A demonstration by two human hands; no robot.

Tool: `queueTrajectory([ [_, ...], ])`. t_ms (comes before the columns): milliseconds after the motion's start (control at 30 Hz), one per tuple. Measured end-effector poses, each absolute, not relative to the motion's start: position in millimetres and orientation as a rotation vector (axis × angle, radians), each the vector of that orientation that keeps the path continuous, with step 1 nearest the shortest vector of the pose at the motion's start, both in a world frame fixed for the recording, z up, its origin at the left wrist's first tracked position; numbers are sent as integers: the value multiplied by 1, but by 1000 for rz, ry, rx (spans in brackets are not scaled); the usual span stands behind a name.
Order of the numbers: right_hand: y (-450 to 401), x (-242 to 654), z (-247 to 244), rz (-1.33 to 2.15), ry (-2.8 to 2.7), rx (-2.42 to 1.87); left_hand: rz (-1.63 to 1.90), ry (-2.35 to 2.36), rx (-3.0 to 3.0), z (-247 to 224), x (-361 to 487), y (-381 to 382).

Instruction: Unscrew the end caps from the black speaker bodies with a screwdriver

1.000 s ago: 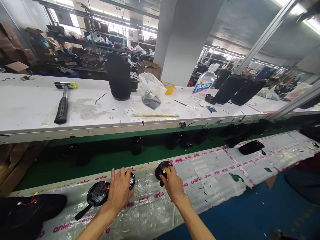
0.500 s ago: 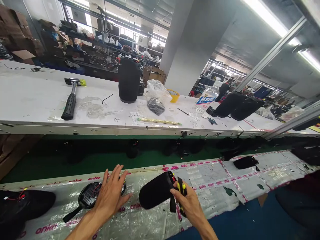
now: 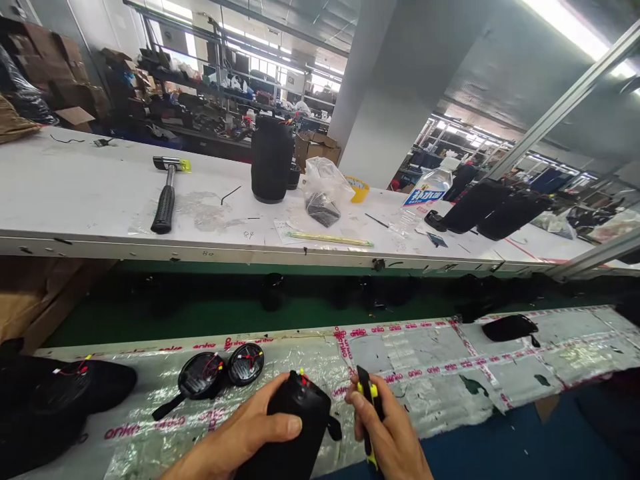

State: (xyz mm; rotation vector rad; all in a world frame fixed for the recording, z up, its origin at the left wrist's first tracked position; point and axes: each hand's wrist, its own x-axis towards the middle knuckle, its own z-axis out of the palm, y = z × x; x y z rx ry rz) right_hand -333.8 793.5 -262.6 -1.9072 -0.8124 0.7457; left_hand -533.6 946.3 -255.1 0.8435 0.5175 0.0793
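Observation:
My left hand [image 3: 260,423] is wrapped round a black cylindrical fabric case [image 3: 295,433], its thumb across the side. Red and yellow wires show at the case's upper end, and a short black strap hangs at its right. To the right, my right hand [image 3: 387,423] grips a black and yellow tool [image 3: 369,393], apart from the case. Two round black parts with red wires, one at left [image 3: 201,375] and one beside it [image 3: 245,364], lie on the plastic-covered surface [image 3: 410,393] left of my hands.
More black cases [image 3: 100,383] lie at the left, another [image 3: 510,328] at the right. The white bench [image 3: 210,240] beyond holds a hammer [image 3: 164,207], a standing black cylinder [image 3: 271,160], a plastic bag [image 3: 323,193] and a bottle [image 3: 431,187].
My left hand has left the round parts and taken hold of the black case, now nearer me and more upright. My right hand has come away from the case, still holding the tool.

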Motion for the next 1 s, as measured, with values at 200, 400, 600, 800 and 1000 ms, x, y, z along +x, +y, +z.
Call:
queueTrajectory([
  [200,781,-365,-244,244,-1730,-2061,104,689,1131,-240,-558,941],
  [400,792,-377,-236,-42,-2251,-2022,125,709,1206,-241,-567,934],
  [600,797,-381,-231,-70,-2351,-2022,138,736,1282,-237,-571,930],
  [800,796,-381,-228,-73,-2378,-2024,121,688,1340,-234,-568,931],
  [1000,791,-392,-233,-228,-2330,-2133,61,870,1452,-227,-565,924],
])
